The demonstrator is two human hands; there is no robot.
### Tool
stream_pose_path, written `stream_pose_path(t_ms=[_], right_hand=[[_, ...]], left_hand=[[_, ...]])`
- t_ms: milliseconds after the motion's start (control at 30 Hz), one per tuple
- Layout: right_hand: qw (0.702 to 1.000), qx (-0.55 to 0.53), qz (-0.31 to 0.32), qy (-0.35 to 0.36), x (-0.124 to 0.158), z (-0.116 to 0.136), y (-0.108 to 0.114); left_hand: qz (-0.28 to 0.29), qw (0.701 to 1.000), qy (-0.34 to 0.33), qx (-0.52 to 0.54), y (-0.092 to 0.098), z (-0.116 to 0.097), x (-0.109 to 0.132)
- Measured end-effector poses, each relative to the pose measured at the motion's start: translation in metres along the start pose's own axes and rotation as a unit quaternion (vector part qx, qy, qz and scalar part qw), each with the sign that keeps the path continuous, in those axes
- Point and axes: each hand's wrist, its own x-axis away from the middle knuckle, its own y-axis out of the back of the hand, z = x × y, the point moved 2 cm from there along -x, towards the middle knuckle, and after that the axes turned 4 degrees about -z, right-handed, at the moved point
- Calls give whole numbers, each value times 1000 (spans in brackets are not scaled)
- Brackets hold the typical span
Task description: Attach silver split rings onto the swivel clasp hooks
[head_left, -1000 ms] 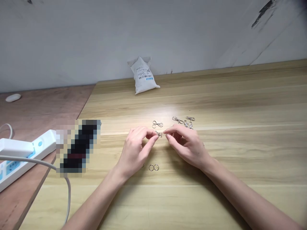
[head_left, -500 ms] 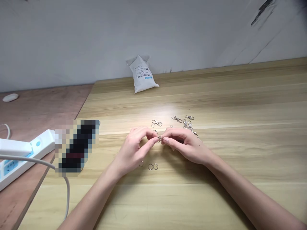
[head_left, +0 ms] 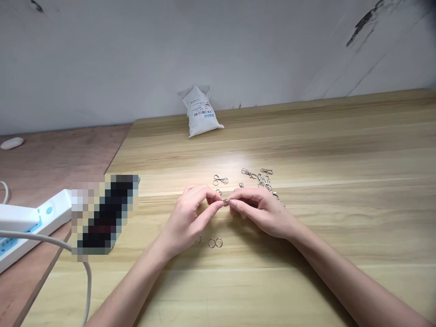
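Note:
My left hand (head_left: 189, 220) and my right hand (head_left: 267, 212) meet over the table, thumbs and forefingers pinched. Between their fingertips is a small silver key ring (head_left: 226, 201), mostly covered, so I cannot tell whether a clasp is on it. Two loose key rings (head_left: 215, 243) lie side by side nearer to me, and another ring (head_left: 198, 239) is partly hidden by my left hand. Just beyond the fingers rests a swivel clasp with rings (head_left: 220, 179). Several more swivel clasps (head_left: 260, 180) lie scattered past my right hand, some partly behind it.
A white labelled packet (head_left: 201, 112) stands at the back by the wall. To the left are a pixelated dark object (head_left: 108, 213), a white power strip (head_left: 51, 213) with a cable (head_left: 87, 281), and a small white object (head_left: 12, 143) on the reddish surface.
The view has tilted slightly, so everything sits a little lower in the picture. The ring between my fingertips has turned and looks flatter; both hands keep their pinch.

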Motion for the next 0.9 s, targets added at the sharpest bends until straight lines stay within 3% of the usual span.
stream_pose_path(t_ms=[167, 333, 467, 633, 767, 900], right_hand=[[997, -52, -49, -3, -1, 1, -5], [981, 124, -122, 90, 2, 6, -12], [955, 230, -102, 160, 4, 5, -18], [935, 286, -95, 188, 4, 3, -17], [943, 273, -73, 176, 3, 5, -16], [959, 236, -37, 155, 3, 6, -18]], left_hand=[[-66, 988, -105, -89, -4, -1, 2], [-85, 981, -119, -131, -7, 2, 2], [-57, 989, -109, -85, -6, 3, 1], [-26, 993, -91, -75, -3, 9, 1], [-43, 991, -97, -86, -1, 8, 3], [-30, 997, -59, -45, -2, 3, 3]])
